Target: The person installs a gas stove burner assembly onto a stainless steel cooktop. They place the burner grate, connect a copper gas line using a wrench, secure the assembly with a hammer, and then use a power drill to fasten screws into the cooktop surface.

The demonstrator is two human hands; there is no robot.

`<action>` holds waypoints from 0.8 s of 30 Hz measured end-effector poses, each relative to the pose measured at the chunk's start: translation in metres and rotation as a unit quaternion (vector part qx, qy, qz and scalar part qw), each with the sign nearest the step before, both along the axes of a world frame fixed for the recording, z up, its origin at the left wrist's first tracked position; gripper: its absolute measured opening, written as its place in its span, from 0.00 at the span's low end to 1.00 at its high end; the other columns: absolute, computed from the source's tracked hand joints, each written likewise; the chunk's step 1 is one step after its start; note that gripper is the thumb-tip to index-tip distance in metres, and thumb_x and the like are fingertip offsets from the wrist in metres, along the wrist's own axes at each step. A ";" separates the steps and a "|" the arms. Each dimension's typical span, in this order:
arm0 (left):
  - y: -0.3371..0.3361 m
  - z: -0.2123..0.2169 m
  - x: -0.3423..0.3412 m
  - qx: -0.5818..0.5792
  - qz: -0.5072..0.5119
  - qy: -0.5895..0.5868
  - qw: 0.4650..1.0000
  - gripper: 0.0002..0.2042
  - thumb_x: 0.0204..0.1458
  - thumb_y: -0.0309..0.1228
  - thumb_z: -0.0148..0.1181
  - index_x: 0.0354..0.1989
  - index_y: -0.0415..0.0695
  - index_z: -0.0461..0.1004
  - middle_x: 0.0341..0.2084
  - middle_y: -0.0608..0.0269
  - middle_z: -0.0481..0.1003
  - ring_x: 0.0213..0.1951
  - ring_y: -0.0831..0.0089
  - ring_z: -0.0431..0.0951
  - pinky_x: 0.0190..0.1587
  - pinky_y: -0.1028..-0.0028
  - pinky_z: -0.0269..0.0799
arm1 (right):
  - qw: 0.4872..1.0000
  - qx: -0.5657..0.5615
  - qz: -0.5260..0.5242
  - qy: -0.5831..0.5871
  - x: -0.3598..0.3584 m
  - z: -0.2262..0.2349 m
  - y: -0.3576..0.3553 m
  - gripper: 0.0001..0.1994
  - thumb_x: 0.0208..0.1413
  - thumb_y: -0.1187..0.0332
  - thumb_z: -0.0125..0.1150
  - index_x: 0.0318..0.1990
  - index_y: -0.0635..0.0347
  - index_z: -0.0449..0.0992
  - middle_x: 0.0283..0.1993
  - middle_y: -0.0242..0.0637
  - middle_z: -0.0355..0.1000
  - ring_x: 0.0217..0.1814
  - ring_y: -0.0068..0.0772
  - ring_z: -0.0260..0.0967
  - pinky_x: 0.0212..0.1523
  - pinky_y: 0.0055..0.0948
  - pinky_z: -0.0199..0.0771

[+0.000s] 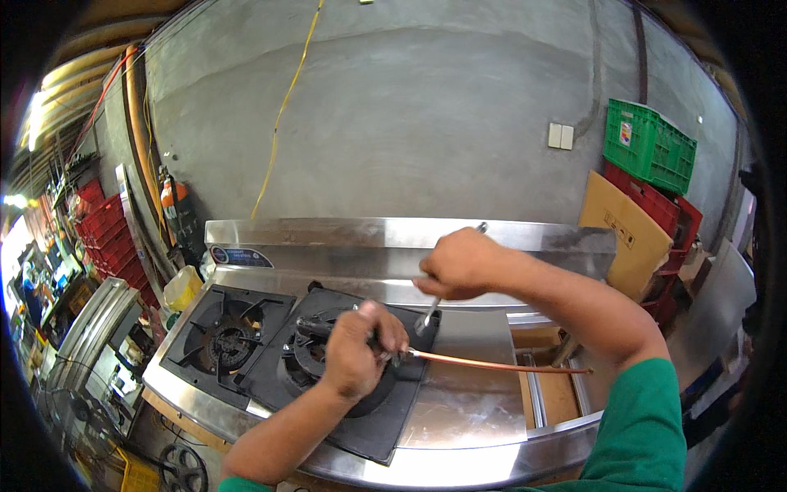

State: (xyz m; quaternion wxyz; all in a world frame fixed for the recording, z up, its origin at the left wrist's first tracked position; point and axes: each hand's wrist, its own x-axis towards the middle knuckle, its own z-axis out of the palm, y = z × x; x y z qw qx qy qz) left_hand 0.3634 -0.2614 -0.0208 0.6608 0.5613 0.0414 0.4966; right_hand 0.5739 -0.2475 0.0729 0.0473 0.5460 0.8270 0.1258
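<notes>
The left hand (pixel 358 351), above the right-hand black burner plate (pixel 373 443) of a steel cooktop (pixel 463 418), has its fingers curled around a metal fitting (pixel 400 356) at the left end of a copper tube (pixel 500 365); the exact contact of the fingertips is hidden. The tube runs rightward over the bare steel panel and past an uncovered bay (pixel 557 398), while the right hand (pixel 463 264) wraps its fingers in a fist around a wrench (pixel 422 325), whose lower head lies just above and right of the fitting. At left is burner 2 (pixel 225 344); a green crate (pixel 648 143) sits atop red crates (pixel 643 197) at right.
</notes>
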 end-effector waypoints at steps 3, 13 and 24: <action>0.021 0.028 0.002 0.069 0.007 -0.030 0.997 0.24 0.66 0.49 0.42 0.23 0.45 0.67 0.14 0.65 0.62 0.20 0.71 0.61 0.32 0.67 0.65 | 0.991 -0.017 -0.091 0.095 0.035 -0.004 -0.009 0.28 0.61 0.41 0.50 0.34 0.59 0.81 0.31 0.52 0.77 0.37 0.59 0.76 0.40 0.51 0.75; 0.173 -0.010 0.077 0.407 0.112 0.675 0.606 0.22 0.63 0.47 0.53 0.50 0.37 0.73 0.41 0.39 0.79 0.47 0.42 0.78 0.51 0.51 0.71 | 0.961 -0.132 -0.154 0.188 0.103 -0.119 0.060 0.20 0.50 0.66 0.63 0.52 0.57 0.77 0.48 0.50 0.78 0.53 0.53 0.75 0.53 0.46 0.74; 0.098 0.024 0.035 0.313 0.153 0.489 0.799 0.28 0.52 0.44 0.65 0.59 0.40 0.72 0.50 0.44 0.78 0.56 0.47 0.75 0.61 0.57 0.69 | 0.951 -0.135 -0.065 0.269 0.144 -0.097 -0.003 0.20 0.58 0.58 0.61 0.54 0.60 0.76 0.49 0.52 0.77 0.52 0.53 0.75 0.54 0.46 0.73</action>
